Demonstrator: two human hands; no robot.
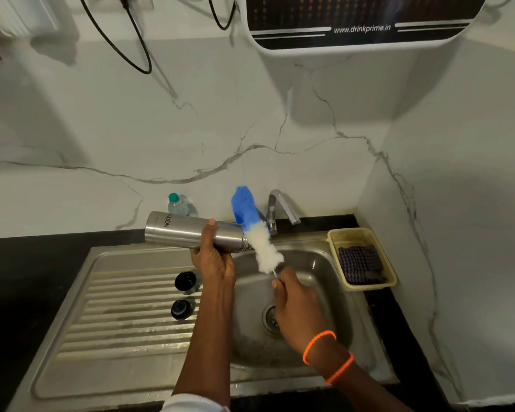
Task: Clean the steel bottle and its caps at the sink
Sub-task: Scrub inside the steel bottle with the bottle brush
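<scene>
Left hand (213, 257) grips steel bottle (191, 231) mid-body, held sideways over the sink (324, 263) rim, mouth toward 3 o'clock. Right hand (295, 304) has fingers curled round the bottle brush (263, 248) wire handle; bristles are outside the mouth, just beside it. Two caps (185, 282) sit on the drainboard at 9 o'clock of the basin. Bottle looks rigid, smooth, probably slippery when wet: hold mid-barrel. Brush head soft, wire stem likely bends.
</scene>
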